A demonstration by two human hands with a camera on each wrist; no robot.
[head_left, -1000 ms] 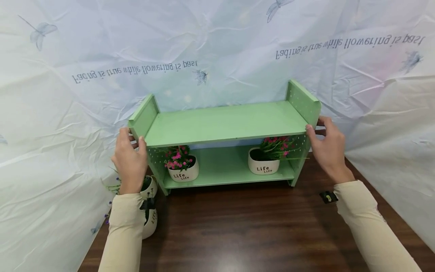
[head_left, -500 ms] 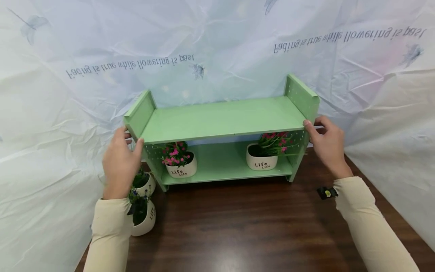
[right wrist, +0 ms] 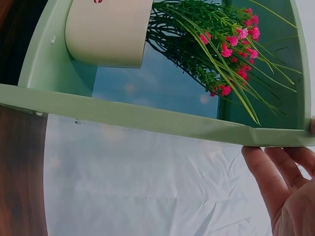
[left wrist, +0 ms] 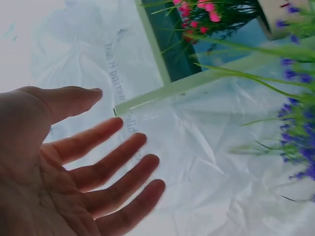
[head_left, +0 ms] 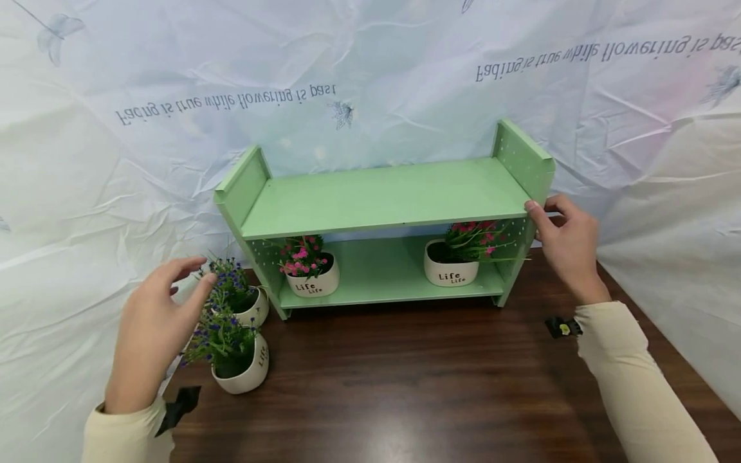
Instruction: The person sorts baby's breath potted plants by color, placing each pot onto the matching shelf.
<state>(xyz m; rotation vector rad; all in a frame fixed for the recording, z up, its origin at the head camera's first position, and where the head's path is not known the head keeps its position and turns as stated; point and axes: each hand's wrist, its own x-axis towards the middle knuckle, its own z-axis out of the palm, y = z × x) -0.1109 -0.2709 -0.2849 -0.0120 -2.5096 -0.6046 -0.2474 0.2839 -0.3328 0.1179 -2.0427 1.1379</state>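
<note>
A two-tier green shelf [head_left: 382, 196] stands at the back of the table. My right hand [head_left: 567, 247] grips its right side panel, thumb on the front edge at the upper board's height and fingers against the outer face, as the right wrist view also shows. My left hand [head_left: 153, 321] is off the shelf, fingers spread and nothing in them, beside two white pots with blue-purple flowers: a front pot [head_left: 246, 373] and a rear pot [head_left: 256, 314]. On the lower board sit two white "Life" pots with pink flowers, a left one [head_left: 315, 281] and a right one [head_left: 451, 271].
Dark brown wood forms the table [head_left: 393, 379]. Pale printed fabric [head_left: 399, 83] hangs behind the shelf and down both sides. The shelf's left side panel [head_left: 243, 186] rises close to the rear purple-flowered pot.
My left hand has let go of the shelf's left side panel and moved left and down towards the purple-flowered pots. The right hand keeps its grip on the right panel.
</note>
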